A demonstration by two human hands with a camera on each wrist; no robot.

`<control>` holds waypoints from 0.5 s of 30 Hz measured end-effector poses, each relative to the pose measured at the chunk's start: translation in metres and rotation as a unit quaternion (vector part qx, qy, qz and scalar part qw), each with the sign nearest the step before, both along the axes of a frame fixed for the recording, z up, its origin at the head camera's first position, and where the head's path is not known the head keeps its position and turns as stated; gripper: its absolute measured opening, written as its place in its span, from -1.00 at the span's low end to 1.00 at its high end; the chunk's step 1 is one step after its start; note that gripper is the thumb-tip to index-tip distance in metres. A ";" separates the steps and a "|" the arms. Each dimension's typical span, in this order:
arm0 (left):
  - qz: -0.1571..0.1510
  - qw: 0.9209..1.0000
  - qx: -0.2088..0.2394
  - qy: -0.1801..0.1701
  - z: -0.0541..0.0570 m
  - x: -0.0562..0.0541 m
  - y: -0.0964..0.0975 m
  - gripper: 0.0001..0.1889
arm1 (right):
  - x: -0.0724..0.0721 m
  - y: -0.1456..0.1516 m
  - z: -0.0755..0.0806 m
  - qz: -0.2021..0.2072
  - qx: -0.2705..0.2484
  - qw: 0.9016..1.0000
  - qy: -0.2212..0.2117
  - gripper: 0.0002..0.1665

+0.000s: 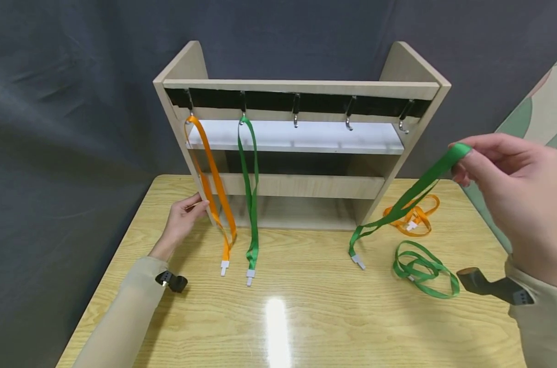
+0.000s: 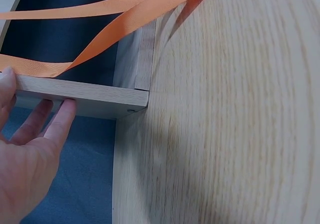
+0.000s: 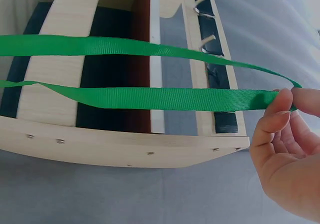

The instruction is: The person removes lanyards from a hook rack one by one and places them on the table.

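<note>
My right hand [image 1: 519, 179] pinches the looped top of a green lanyard [image 1: 409, 202] between thumb and fingers, right of the wooden rack [image 1: 278, 186]. The strap slants down left, its pale clip [image 1: 358, 261] by the tabletop. The right wrist view shows two green strands [image 3: 165, 99] stretching from the pinch. My left hand [image 1: 184, 220] holds the rack's left side panel [image 2: 85, 89] low down, thumb at the front edge and fingers against the outer face. Beside it hangs an orange lanyard [image 1: 216, 176] on the leftmost hook; another green lanyard [image 1: 253, 204] hangs on the second hook.
Three hooks bear no lanyard: the middle hook [image 1: 296, 112], the fourth hook [image 1: 350, 115] and the rightmost hook [image 1: 403, 120]. An orange lanyard [image 1: 425, 214] and a green lanyard [image 1: 444, 294] lie coiled on the table [image 1: 324, 312] at the right. A dark curtain [image 1: 297, 36] stands behind.
</note>
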State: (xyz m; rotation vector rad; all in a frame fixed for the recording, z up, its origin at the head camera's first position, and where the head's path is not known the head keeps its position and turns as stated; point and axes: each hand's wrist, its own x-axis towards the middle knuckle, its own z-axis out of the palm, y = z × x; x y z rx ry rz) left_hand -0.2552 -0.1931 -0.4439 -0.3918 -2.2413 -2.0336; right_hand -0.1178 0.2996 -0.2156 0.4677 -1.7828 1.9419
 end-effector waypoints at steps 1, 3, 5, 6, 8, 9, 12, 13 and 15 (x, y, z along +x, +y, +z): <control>0.000 1.000 0.001 0.001 0.000 0.000 0.000 -0.55 | 0.003 0.000 -0.003 -0.002 0.006 1.000 -0.004 -0.85; -0.002 1.000 0.004 0.003 0.000 0.000 0.000 -0.55 | 0.008 0.001 -0.009 0.002 0.013 1.000 -0.004 -0.85; -0.003 1.000 0.007 0.004 -0.001 0.000 0.000 -0.55 | 0.012 0.003 -0.015 0.008 0.013 1.000 -0.005 -0.86; -0.004 1.000 0.008 0.004 -0.001 0.000 0.000 -0.56 | 0.015 0.004 -0.018 0.012 0.010 1.000 -0.007 -0.87; -0.006 1.000 0.009 0.006 -0.001 0.000 -0.001 -0.56 | 0.021 0.006 -0.023 0.008 0.017 1.000 -0.010 -0.87; -0.006 1.000 0.009 0.006 -0.001 0.000 -0.001 -0.56 | 0.024 0.007 -0.026 0.002 0.022 1.000 -0.013 -0.88; -0.006 1.000 0.009 0.005 -0.001 0.000 -0.001 -0.55 | 0.034 0.010 -0.034 -0.005 0.035 0.999 -0.025 -0.88; -0.006 1.000 0.008 0.004 -0.001 0.000 -0.001 -0.55 | 0.037 0.010 -0.037 -0.009 0.044 0.999 -0.027 -0.88; -0.007 1.000 0.010 0.000 0.004 0.003 0.001 -0.56 | 0.042 0.010 -0.043 -0.010 0.060 0.998 -0.030 -0.87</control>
